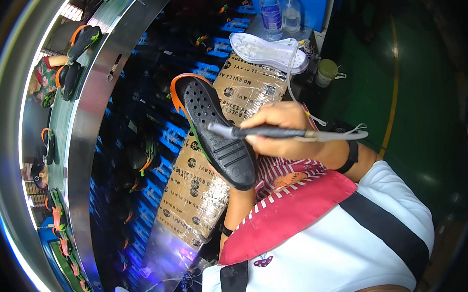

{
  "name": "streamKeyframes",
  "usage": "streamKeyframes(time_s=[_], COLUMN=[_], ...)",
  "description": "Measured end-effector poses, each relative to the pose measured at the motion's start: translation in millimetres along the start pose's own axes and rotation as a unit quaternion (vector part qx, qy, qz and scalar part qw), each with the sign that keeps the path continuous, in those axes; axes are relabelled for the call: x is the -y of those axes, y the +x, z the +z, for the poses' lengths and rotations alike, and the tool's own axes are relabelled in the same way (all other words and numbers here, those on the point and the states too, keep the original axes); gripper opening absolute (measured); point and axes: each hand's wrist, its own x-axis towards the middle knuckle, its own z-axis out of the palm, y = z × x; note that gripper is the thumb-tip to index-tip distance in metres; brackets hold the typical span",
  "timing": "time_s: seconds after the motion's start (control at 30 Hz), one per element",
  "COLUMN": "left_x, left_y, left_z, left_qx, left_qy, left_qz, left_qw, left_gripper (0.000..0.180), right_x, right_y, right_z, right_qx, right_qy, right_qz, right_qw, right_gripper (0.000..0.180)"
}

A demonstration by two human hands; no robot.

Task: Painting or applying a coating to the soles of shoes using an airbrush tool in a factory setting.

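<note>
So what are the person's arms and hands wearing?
Both hands are bare, with no gloves. The right hand has a black band round its wrist, and its forearm is bare up to a white sleeve with a black stripe. The left hand is hidden behind a black shoe sole; its forearm is bare too, with a dark band lower down.

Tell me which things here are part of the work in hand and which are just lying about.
In hand:
- right hand, gripping the grey pen-shaped tool
- black shoe sole with orange rim, tool tip against it; the left hand is hidden

Lying about:
- white sole
- two water bottles
- lidded jar
- taped cardboard cover
</note>
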Motion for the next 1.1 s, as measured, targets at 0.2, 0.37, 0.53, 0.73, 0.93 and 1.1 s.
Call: streamKeyframes(time_s=[0.2, 0.37, 0.53, 0.73, 0.93, 1.1], left_x=[30.5, 33.1, 34.4, 34.7, 24.8, 20.0], left_y=[-3.0, 3.7, 7.8, 10.2, 17.8, 26.3], left_z=[-24.8, -22.2, -23.6, -28.0, -28.4, -29.4], left_qx=[0.095, 0.112, 0.12, 0.128, 0.157, 0.182], left_qy=[-0.391, -0.4, -0.401, -0.408, -0.396, -0.397], left_qz=[-0.131, -0.147, -0.14, -0.141, -0.135, -0.133], left_qw=[0.906, 0.898, 0.897, 0.893, 0.895, 0.889], left_gripper=[0.084, 0.084, 0.083, 0.083, 0.083, 0.083], right_x=[-5.4, -7.4, -8.9, -9.3, -3.2, -7.6], right_y=[3.5, -5.6, -14.8, -5.3, -24.6, -25.2], right_z=[32.1, 55.5, 63.0, 50.0, 61.0, 56.0], right_qx=[-0.027, 0.036, 0.182, 0.021, 0.191, 0.063], right_qy=[-0.159, -0.264, -0.224, -0.164, -0.227, -0.093], right_qz=[-0.074, -0.057, -0.1, -0.098, -0.094, -0.066], right_qw=[0.984, 0.962, 0.952, 0.981, 0.95, 0.991], right_gripper=[0.015, 0.016, 0.018, 0.017, 0.017, 0.017])
